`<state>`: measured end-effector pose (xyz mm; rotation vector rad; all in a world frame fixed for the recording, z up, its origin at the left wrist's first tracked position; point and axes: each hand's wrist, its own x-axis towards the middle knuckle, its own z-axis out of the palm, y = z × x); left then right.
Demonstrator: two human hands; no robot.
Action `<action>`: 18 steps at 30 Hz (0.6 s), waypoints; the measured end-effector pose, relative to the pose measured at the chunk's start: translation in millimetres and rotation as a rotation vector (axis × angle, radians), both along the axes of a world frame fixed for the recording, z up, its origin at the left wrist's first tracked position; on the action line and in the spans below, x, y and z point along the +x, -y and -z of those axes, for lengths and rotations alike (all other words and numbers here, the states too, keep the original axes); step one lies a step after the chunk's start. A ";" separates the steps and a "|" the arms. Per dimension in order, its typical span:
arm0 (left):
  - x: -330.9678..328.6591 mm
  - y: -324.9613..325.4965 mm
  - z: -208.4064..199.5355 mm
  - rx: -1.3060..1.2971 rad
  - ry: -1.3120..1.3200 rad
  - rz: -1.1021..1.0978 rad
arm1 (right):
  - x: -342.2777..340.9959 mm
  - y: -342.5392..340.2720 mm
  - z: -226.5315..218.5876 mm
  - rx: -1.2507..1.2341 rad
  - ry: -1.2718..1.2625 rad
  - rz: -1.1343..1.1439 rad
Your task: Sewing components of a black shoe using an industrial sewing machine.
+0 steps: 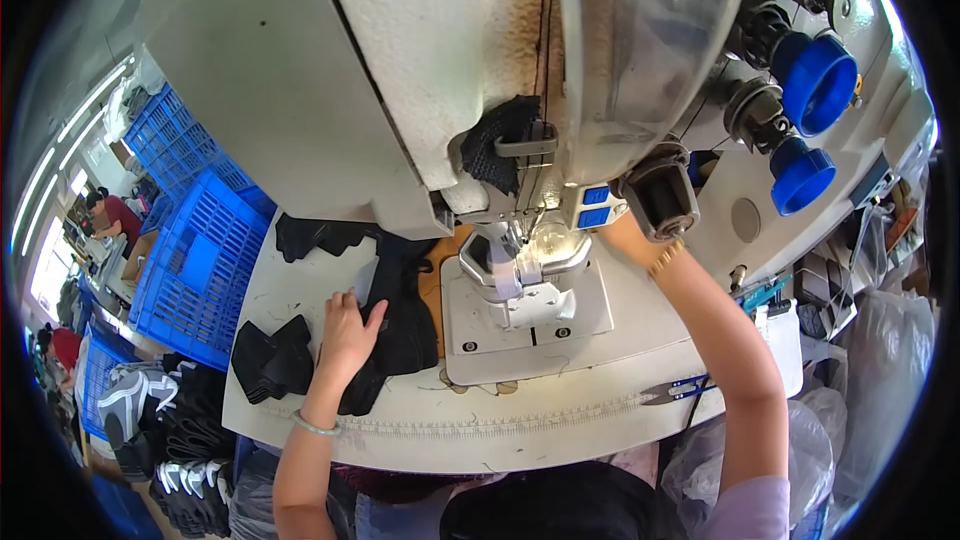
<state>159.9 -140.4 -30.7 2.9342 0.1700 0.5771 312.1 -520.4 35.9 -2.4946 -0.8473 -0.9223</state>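
My left hand (345,340) lies palm down at the left edge of a long black fabric piece (405,310), left of the sewing machine. Its fingers are stretched out and its thumb stands apart, touching the fabric. A small stack of black cut pieces (272,360) lies left of that hand, and more black fabric (320,237) lies above it. My right hand (622,230) reaches behind the machine head, beside the blue-marked switch box (592,208); its fingers are mostly hidden. Between the hands are the presser foot and needle area (520,265) over a metal plate (470,325).
Thread snips (676,390) lie at the table's front right, by a printed ruler strip (480,427). Blue crates (200,260) stand at left, above piled black and grey pieces (135,410). Blue tension knobs (815,85) jut out at upper right. Two people work far left.
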 end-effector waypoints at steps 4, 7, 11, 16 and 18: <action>0.5 12.6 -0.1 -0.205 0.029 0.058 | 51.0 -18.2 -2.1 -0.102 -0.015 0.051; -19.3 11.7 -6.0 -0.335 0.058 0.036 | 61.2 -28.0 -3.1 -0.132 -0.054 0.060; -71.1 -22.7 -31.5 -0.136 0.207 0.027 | 47.5 -22.0 -0.2 -0.126 -0.114 0.065; -127.4 -81.4 -59.6 -0.127 0.047 -0.125 | 37.9 -8.4 3.0 -0.115 -0.179 0.094; -137.0 -88.9 -56.6 -0.103 -0.033 -0.068 | 45.5 -9.0 2.3 -0.116 -0.186 0.118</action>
